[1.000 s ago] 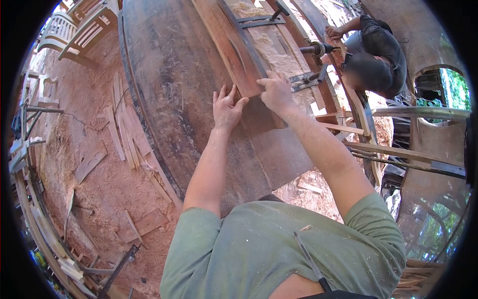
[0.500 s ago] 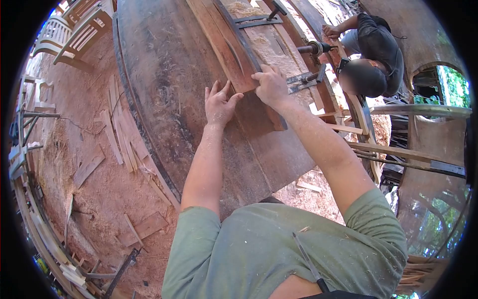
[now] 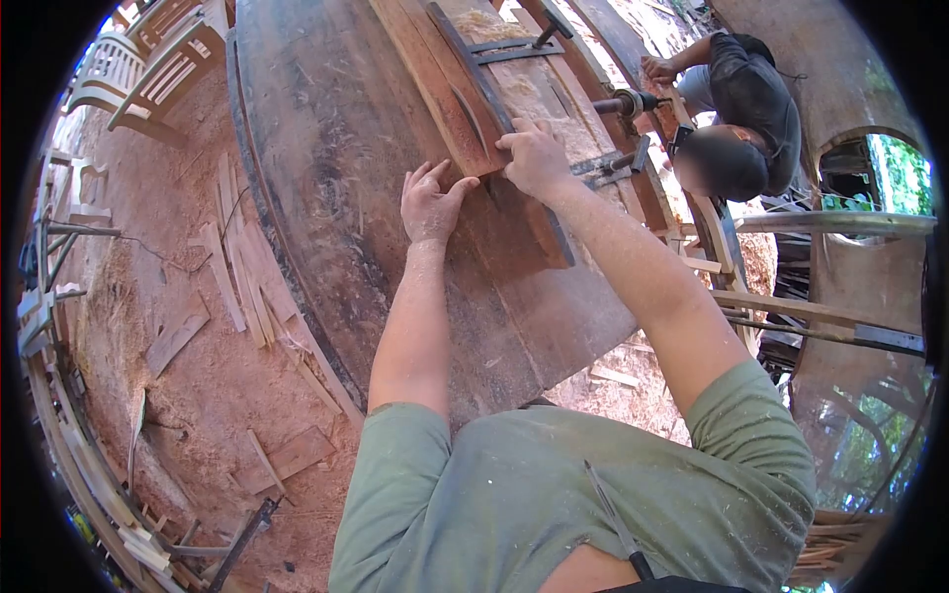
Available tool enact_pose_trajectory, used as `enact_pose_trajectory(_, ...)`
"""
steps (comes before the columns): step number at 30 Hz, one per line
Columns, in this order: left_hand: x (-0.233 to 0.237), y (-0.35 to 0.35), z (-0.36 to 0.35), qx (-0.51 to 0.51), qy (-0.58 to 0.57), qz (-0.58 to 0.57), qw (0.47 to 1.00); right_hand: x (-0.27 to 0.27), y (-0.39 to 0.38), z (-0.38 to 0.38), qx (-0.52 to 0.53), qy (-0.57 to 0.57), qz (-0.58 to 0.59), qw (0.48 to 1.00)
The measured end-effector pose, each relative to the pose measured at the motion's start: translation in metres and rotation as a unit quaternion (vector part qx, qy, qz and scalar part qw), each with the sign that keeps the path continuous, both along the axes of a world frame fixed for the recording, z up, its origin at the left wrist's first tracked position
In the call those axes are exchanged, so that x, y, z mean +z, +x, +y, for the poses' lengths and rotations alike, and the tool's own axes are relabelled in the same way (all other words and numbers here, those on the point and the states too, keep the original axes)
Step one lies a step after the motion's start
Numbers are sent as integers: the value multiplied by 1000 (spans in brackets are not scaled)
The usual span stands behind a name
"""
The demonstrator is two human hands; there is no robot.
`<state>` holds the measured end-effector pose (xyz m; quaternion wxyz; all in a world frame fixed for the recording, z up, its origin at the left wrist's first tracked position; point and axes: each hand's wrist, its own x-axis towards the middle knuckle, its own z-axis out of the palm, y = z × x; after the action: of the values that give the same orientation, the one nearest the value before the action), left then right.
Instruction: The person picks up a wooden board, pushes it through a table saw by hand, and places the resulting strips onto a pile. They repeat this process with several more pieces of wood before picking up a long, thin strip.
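A thick reddish-brown wooden board, with a long dark split near its close end, lies on a large worn tabletop. My left hand is at the board's near left corner, fingers spread and thumb touching the end. On the other side, my right hand has its fingers bent around the board's near right corner, against a dark straight rail. The rail runs along the board's right side and a wooden strip continues toward me.
Metal clamps sit right of the rail amid sawdust. Another person in dark clothing bends over timber at the right. Wood offcuts litter the dusty ground at left, near wooden chairs.
My two hands have shifted slightly forward and left along with the near end of the board. My left fingers are drawn a little closer together. The other person stays in nearly the same place.
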<state>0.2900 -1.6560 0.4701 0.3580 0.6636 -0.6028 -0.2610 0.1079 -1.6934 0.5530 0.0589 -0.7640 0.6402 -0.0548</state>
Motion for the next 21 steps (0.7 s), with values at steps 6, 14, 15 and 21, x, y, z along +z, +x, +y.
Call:
enact_pose_trajectory(6, -1, -4, -2, 30, -16, -10, 999, 8, -1, -11, 20, 27, -14, 999)
enact_pose_trajectory(14, -2, -6, -5, 40, -32, -32, 998, 10, 3, -37, 33, 37, 2, 999)
enact_pose_trajectory(15, -3, -7, -5, 49, -41, -38, 997, 9, 6, -46, 38, 26, 3, 999)
enact_pose_trajectory(21, -5, -8, -6, 78, -88, -86, 989, 10, 21, -110, 55, 32, 20, 998)
